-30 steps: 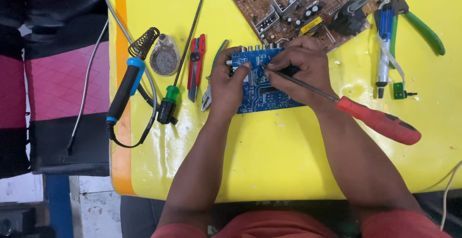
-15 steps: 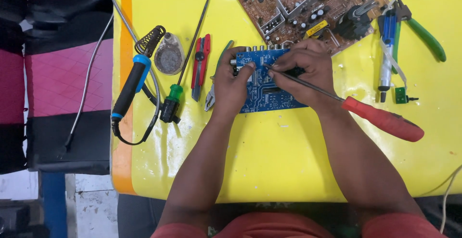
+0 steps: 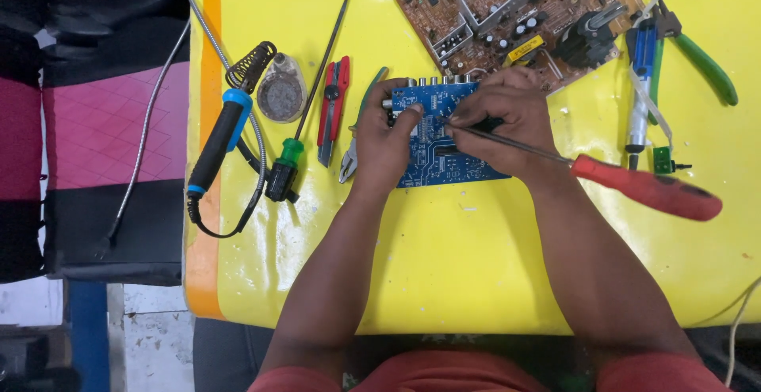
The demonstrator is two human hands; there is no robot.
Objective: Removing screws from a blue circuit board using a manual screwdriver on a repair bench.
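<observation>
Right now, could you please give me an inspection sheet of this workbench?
Surface: yellow table, orange strip at its left edge.
Job's things: blue circuit board under both hands; red-handled screwdriver with its tip on it.
Clutter: brown circuit board, soldering iron, green-handled screwdriver, red cutter, green pliers.
Grippers: left hand steadies the board; right hand grips the screwdriver shaft.
Cables: black iron cord.
Surroundings: pink and black cushion.
</observation>
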